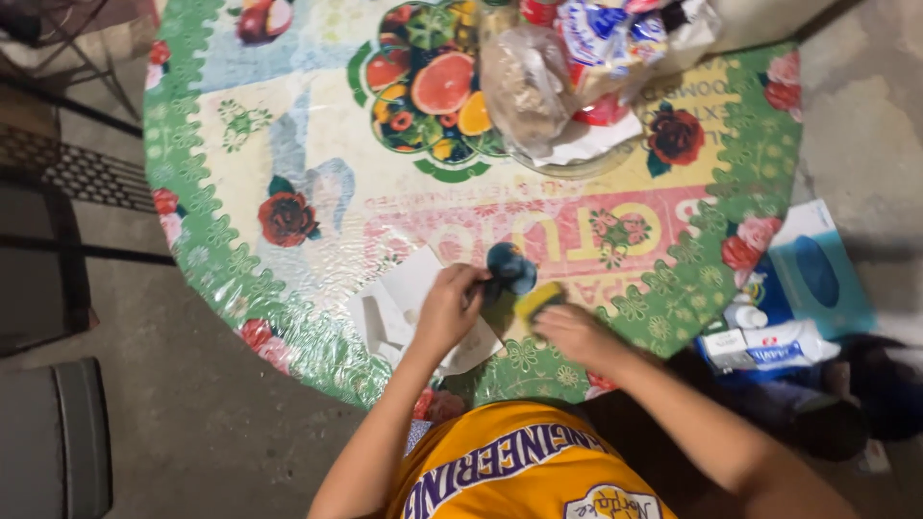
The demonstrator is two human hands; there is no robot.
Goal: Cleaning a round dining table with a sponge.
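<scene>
Seen from the head camera, a round table under a glossy floral plastic cloth with a green scalloped border (207, 207) fills the middle of the scene. At its near edge the left hand (450, 306) is curled closed around the side of a small dark blue rounded object (510, 266), fingers wrapped onto it. Just right of that, the right hand (572, 330) lies knuckles up with its fingers bent over a small yellow piece (538, 299); how firmly it grips the piece cannot be told. The blue object sits on the cloth between the two hands, touching the yellow piece. Under the left hand lie crumpled white sheets of paper (394, 309).

At the far side of the table stands a clear plastic bag with pale brown contents (524, 88), and beside it to the right a heap of crinkled white, blue and red wrappers (615, 34) over white paper.

On the grey floor to the right of the table lies a flat light blue carton with a darker blue oval on top (817, 269). Nearer, just beside it, rests a white packet with blue and red label patches (769, 346).

The person wears a yellow jersey with purple lettering (519, 466).
</scene>
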